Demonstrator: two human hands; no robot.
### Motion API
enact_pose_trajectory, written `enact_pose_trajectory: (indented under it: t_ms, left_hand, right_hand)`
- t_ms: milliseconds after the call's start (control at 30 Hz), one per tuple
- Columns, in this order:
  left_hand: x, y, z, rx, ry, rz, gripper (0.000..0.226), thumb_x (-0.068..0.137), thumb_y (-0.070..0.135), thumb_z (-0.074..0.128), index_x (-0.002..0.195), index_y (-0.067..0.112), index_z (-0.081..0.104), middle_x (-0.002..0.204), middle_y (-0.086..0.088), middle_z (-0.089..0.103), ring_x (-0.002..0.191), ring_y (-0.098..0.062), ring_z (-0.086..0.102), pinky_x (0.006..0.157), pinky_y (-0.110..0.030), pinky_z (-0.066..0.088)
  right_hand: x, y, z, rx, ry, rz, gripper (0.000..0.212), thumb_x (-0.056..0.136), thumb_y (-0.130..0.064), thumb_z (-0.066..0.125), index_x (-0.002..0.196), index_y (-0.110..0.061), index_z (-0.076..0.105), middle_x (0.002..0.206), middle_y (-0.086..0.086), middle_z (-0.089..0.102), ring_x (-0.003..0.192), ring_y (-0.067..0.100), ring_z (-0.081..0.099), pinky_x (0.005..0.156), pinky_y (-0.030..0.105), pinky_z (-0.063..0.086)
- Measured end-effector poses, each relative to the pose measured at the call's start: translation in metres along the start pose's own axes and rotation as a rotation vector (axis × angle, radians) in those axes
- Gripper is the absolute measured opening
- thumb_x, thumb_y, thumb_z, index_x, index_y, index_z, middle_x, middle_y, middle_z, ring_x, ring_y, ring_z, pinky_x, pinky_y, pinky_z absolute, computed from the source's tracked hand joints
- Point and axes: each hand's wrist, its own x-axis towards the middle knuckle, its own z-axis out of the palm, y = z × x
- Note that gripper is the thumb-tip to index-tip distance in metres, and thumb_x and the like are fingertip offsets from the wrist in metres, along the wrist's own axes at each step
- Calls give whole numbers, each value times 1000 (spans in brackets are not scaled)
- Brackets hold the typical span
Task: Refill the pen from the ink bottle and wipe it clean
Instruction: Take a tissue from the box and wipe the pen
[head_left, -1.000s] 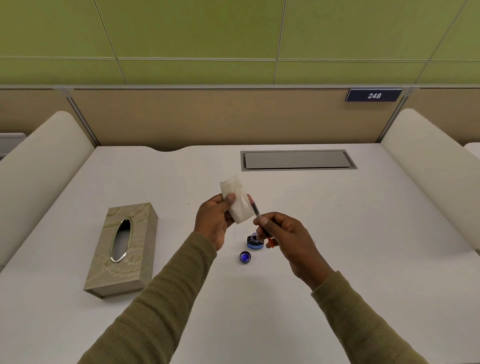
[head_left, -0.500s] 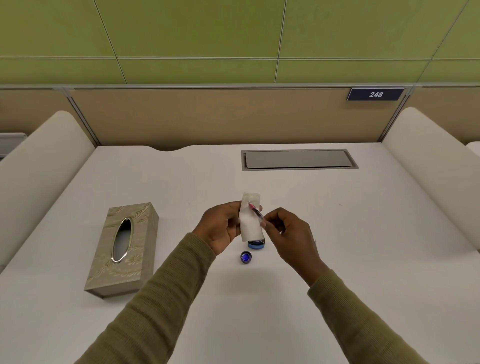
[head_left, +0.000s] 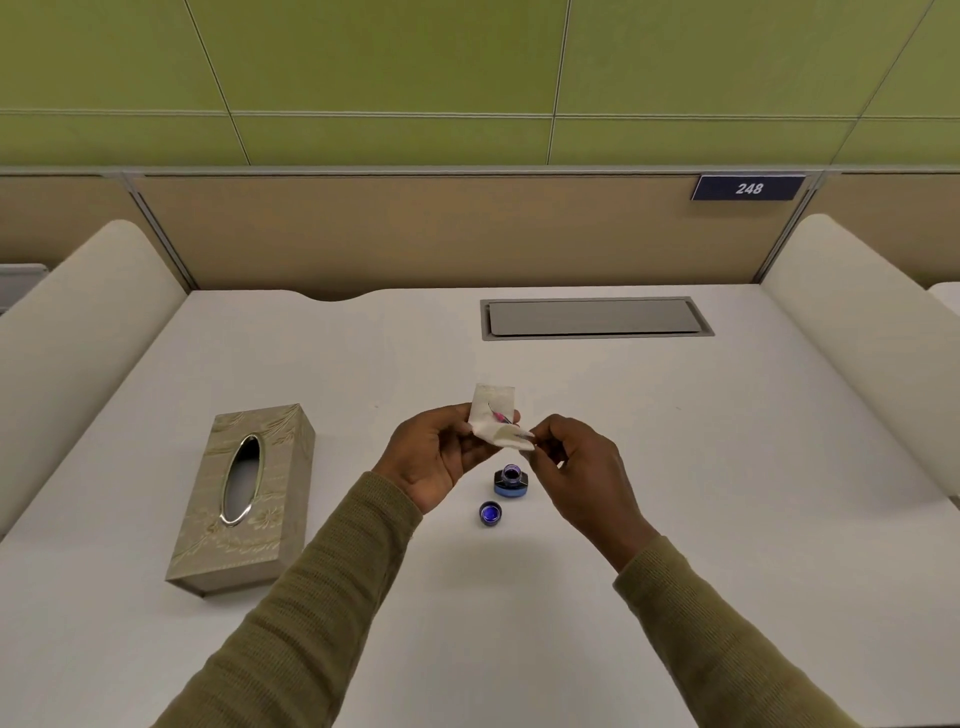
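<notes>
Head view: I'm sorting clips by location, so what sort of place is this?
Probably an office or library study desk: tan partition panel, number plate 248, and a cable hatch in the white desk.

Left hand, right hand bare; long olive-green ribbed knit sleeves.

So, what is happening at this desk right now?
A person in olive-green sleeves is wiping a pen. The left hand holds a folded white paper tissue, and the right hand pinches a thin pinkish pen whose front end lies against that tissue. Below the hands, a small dark-blue ink bottle stands open on the white desk, with its round blue cap lying beside it, nearer the person. A beige patterned tissue box sits to the left.
</notes>
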Motion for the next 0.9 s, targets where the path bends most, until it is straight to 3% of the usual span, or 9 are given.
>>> enact_pose_trajectory:
  t_ms: [100,267,500,733,900]
  left_hand:
    - [0,1,-3,30,-15,30,46,89,-16,31,126,-12,57,126,-29,65,121,-40,63,100,-40,53]
    - [1,-7,3,181,56,130,33,93,-7,59,125,-2,64,119,-18,72,109,-30,70,88,-34,60]
    - [4,-13,5,162,161,217,25,91,-4,63,114,3,67,117,-21,72,110,-38,69,94,-41,56]
    - [3,-11,4,-80,188,246,25,95,0,58,119,-1,63,111,-23,73,99,-32,74,87,-37,61]
    - [5,-14,-4,68,293,240,23,94,2,63,117,4,65,105,-18,76,93,-29,76,85,-37,61]
  right_hand:
    - [0,0,-1,3,0,12,5,90,-22,72,88,-25,68,74,-7,66,71,10,60,64,29,51]
    - [-3,-8,1,34,1,7,7,90,-23,71,85,-23,66,75,-8,66,71,9,61,64,26,49]
    - [-6,-14,4,88,-8,-18,5,93,-23,68,88,-24,68,80,-9,68,76,9,64,68,30,54]
    - [-13,-19,-1,195,-40,84,7,95,-22,67,89,-20,71,75,-8,71,71,-2,64,61,9,44]
    - [-17,-22,-4,278,-25,123,9,96,-23,67,90,-18,71,75,-5,72,66,-3,63,60,8,44]
